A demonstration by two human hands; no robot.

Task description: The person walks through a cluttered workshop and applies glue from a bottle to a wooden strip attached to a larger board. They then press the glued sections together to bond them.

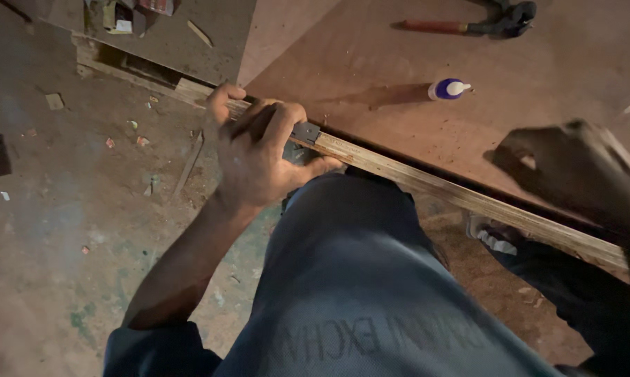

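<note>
My left hand (259, 150) is closed around a small dark tool (305, 132) pressed against the edge (426, 183) of a brown plywood sheet (399, 77) that lies on the floor. My right hand (573, 167), in shadow at the right, rests flat on top of the sheet near the same edge, fingers spread, holding nothing. My knee in blue trousers (350, 244) fills the foreground just below the edge. What kind of tool it is I cannot tell.
A small glue bottle with a blue body and white cap (449, 89) lies on the sheet. A red-handled tool (468, 26) lies at the sheet's far side. Another board (168, 35) sits at top left. Scraps litter the concrete floor (64, 195).
</note>
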